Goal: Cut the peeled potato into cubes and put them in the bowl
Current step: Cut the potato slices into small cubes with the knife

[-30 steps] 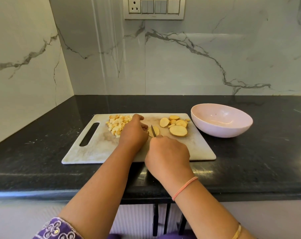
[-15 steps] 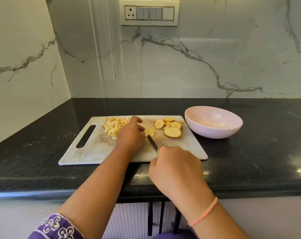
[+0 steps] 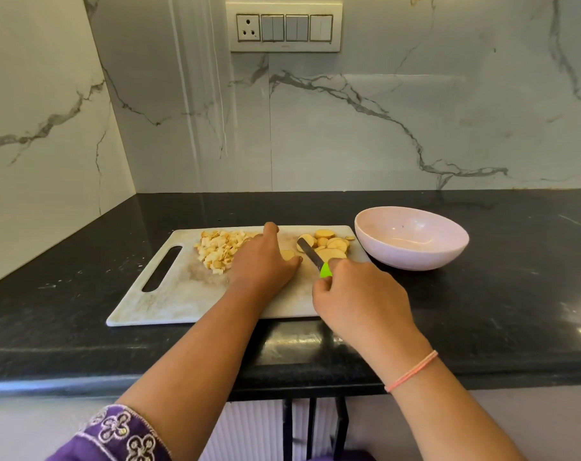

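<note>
While the left hand (image 3: 266, 264) is still holding a potato slice (image 3: 286, 254) down on the cutting board (image 3: 169, 294) with thumb and curled fingers, the right hand (image 3: 359, 301), clamped round the green-handled knife (image 3: 312, 256), is coming forward since half a second ago, its blade now reaching the uncut slices (image 3: 330, 244). Potato cubes (image 3: 219, 249) are lying piled on the board's left, and the pink bowl (image 3: 412, 244) is sitting just beside the board on the worktop (image 3: 482, 311).
</note>
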